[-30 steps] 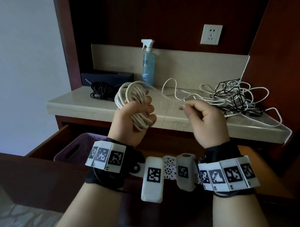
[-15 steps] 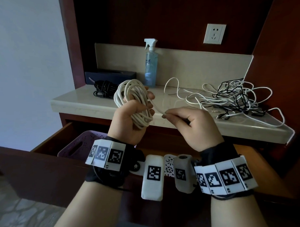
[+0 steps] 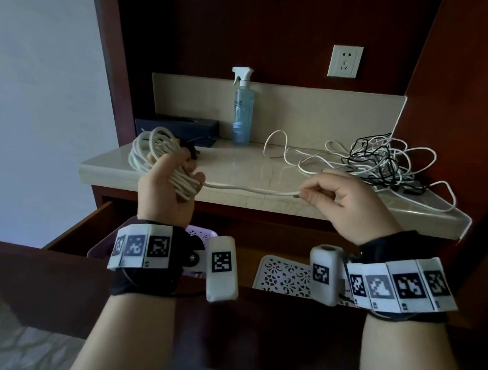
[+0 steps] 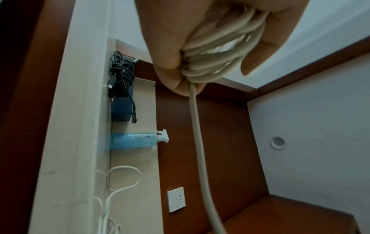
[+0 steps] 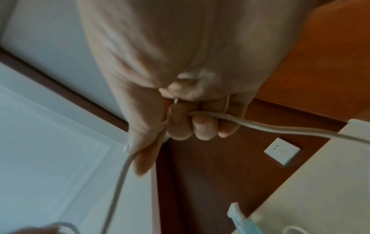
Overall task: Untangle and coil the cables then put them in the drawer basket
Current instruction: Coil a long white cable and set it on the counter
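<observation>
- left hand [image 3: 165, 187] is wrapped round a white coil [image 3: 156, 157], held above the tabletop [image 3: 236, 168] edge
- right hand [image 3: 345, 198] pinches the same cable's loose stretch [image 3: 251, 188]
- tangled cables [image 3: 374, 158] lie on the tabletop, right
- purple basket [image 3: 200, 232] sits in the open drawer [image 3: 81, 232] below

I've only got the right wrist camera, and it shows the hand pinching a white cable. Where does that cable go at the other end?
Observer: It runs straight to a white cable coil gripped in the left hand.
Operator: Any cables not yet coiled?
Observer: Yes, a tangle of white and black cables lies on the right of the marble counter.
Operator: Is the drawer open?
Observer: The drawer is open, and a purple basket shows in it behind the left wrist.
</observation>
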Tool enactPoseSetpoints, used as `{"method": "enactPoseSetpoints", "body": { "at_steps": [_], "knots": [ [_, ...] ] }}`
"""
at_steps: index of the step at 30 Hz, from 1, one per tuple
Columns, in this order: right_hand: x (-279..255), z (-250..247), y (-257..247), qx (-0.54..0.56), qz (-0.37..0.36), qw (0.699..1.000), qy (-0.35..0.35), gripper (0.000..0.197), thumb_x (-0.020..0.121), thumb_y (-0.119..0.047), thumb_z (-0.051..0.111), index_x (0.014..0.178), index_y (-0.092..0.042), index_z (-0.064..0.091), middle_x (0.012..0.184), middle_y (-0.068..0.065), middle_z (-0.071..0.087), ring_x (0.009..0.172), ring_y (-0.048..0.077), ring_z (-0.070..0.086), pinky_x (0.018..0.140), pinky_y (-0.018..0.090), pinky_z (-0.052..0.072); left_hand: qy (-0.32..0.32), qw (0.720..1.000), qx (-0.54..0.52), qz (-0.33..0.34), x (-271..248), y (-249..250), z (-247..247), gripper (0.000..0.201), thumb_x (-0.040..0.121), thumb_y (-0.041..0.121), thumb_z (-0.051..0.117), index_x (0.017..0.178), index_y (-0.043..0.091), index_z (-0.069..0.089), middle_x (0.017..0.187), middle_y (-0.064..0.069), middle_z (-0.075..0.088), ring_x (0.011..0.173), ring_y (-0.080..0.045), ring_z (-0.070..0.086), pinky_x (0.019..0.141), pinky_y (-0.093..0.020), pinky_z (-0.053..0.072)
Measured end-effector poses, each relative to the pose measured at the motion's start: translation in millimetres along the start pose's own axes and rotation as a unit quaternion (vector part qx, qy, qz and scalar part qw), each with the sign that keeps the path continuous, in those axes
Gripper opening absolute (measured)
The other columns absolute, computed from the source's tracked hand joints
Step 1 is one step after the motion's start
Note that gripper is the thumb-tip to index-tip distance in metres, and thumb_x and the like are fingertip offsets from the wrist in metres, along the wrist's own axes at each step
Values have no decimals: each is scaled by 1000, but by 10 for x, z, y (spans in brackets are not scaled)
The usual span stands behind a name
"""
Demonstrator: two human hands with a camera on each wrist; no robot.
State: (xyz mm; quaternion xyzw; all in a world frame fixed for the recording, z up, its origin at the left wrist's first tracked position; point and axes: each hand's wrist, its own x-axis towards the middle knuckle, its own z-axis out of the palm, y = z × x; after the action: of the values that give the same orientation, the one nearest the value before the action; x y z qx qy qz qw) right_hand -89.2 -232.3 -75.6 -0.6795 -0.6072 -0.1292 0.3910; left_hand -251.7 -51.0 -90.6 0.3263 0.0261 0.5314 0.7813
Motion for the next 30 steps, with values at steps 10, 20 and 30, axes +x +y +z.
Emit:
{"method": "enactPoseSetpoints", "body": {
  "at_steps": [10, 20, 30],
  "knots": [
    [339, 12, -408, 88, -133, 986, 53, 9, 88, -22, 58, 88, -22, 67, 67, -14, 46, 65, -2, 46, 62, 7, 31, -135, 928, 285, -197, -197, -298, 98, 81, 44, 75, 74, 89, 8, 63, 71, -5, 65, 64, -18, 56, 51, -28, 47],
    [593, 70, -237, 68, -74, 992, 71, 24, 81, -32, 59, 89, -15, 74, 79, -5, 64, 71, 3, 56, 69, 10, 41, -264, 879, 307, -253, -228, -333, 176, 42, 46, 21, 74, 87, 11, 72, 79, -16, 60, 68, -26, 57, 56, -29, 49],
    [528, 119, 70, 4, -13, 997, 71, 17, 95, -25, 50, 100, -21, 65, 70, -18, 55, 63, 0, 50, 60, 20, 39, -246, 947, 55, -201, -76, -322, 121, 35, 59, 13, 52, 94, 10, 57, 81, -9, 58, 66, -19, 57, 53, -28, 49]
  ]
}}
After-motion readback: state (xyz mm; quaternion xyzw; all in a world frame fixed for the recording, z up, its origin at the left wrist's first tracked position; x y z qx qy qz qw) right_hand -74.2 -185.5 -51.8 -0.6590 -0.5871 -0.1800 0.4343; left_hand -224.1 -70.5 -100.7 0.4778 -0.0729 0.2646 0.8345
